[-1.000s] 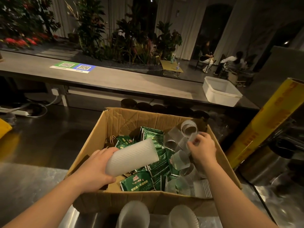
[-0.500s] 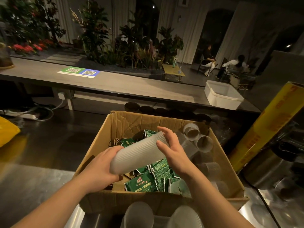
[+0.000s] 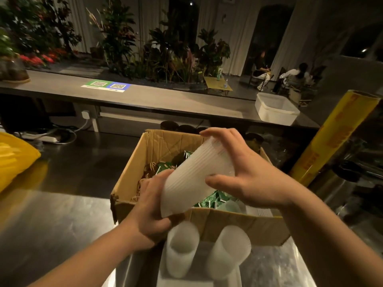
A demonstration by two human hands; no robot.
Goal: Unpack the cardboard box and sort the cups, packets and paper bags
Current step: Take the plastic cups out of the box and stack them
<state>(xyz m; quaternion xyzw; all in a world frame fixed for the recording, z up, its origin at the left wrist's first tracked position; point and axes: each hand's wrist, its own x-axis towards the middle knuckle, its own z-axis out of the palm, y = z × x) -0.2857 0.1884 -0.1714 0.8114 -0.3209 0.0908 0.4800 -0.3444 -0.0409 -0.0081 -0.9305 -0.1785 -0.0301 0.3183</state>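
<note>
Left hand grips cups at base, right hand curls round top – loose squeeze & they could slide apart, toppling stacks just below.

Standing cup stacks are blocking the near side of the cardboard box; a yellow roll is crowding its right; bare counter is lying open to its left.

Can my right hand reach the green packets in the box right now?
Probably not yet: the right hand and left hand both hold the white cup stack, which hangs over the green packets.
</note>
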